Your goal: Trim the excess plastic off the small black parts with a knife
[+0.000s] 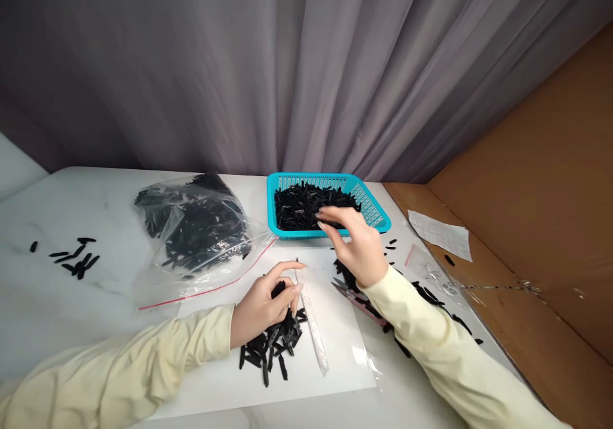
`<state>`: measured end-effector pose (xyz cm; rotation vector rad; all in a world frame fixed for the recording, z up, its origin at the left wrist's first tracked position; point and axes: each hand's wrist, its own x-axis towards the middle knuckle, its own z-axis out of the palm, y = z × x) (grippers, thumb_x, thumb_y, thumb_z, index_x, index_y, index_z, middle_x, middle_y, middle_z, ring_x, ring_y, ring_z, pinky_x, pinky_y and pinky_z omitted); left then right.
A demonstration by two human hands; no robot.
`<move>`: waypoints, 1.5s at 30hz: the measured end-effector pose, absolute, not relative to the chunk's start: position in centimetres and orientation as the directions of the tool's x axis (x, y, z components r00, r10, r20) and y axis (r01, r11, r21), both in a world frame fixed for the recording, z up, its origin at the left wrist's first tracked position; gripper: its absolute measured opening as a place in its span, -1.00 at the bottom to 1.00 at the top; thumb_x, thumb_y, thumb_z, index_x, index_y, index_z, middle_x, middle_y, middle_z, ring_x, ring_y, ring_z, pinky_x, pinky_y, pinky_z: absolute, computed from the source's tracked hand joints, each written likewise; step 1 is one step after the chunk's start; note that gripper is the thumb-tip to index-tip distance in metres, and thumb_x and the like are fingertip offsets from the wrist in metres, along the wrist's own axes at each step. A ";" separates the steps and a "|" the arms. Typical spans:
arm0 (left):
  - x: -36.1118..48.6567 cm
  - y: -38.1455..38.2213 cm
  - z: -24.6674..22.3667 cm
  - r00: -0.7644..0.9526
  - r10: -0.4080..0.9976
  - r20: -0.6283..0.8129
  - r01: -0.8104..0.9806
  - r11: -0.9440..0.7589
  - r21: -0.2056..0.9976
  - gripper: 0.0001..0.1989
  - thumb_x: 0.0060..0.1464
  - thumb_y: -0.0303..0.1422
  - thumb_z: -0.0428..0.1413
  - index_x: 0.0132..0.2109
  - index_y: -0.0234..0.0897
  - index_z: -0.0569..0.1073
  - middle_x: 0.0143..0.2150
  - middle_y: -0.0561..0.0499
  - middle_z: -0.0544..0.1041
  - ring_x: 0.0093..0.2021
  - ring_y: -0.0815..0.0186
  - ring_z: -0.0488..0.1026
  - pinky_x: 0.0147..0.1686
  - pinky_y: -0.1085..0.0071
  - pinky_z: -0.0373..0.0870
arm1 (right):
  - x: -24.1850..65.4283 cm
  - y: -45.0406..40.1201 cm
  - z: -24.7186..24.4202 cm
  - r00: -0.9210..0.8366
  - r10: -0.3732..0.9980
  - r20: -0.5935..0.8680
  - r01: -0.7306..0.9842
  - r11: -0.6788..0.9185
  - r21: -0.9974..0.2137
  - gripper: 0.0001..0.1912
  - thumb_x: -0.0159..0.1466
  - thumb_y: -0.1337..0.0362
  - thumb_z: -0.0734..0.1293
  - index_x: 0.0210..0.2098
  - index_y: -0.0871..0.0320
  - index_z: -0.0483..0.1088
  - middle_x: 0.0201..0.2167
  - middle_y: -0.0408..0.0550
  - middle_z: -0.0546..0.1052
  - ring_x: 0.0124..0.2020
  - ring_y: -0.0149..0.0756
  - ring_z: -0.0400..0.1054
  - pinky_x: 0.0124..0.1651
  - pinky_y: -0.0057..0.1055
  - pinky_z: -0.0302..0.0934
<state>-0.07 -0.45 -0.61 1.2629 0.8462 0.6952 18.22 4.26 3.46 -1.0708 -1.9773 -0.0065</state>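
My right hand (354, 240) reaches over the front rim of a blue plastic basket (378, 218). Its thumb and fingertips come close together in a pinch. Whatever they hold blends into the small, long black pieces (301, 202) filling the basket. My left hand (271, 298) rests at a loose pile of similar black pieces (275, 346) on a white sheet (335, 365). Its index finger and thumb are apart, near the dark pointed end of a slim white-wrapped stick (313, 330); its other fingers are partly hidden.
A clear zip bag (201, 231) of black pieces lies left of the basket. Scissors (357, 300) and more black pieces lie under my right forearm. Loose black pieces (76, 256) lie far left. A paper slip (440, 234) and brown board (541, 193) border the right side.
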 end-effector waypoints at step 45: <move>0.0 -0.3 -1.9 0.494 0.846 -0.199 0.150 0.143 0.978 -0.61 0.09 -0.26 -0.02 -0.03 -0.45 0.43 -0.61 0.13 0.22 -0.67 0.53 0.00 -0.70 0.55 -0.09 | 17.1 -1.0 -2.1 -0.310 0.948 -0.078 -0.280 -0.169 -0.945 -0.72 0.13 0.16 0.37 -0.37 0.18 0.21 -0.58 -0.13 0.48 -0.60 -0.40 0.35 -0.55 -0.46 0.26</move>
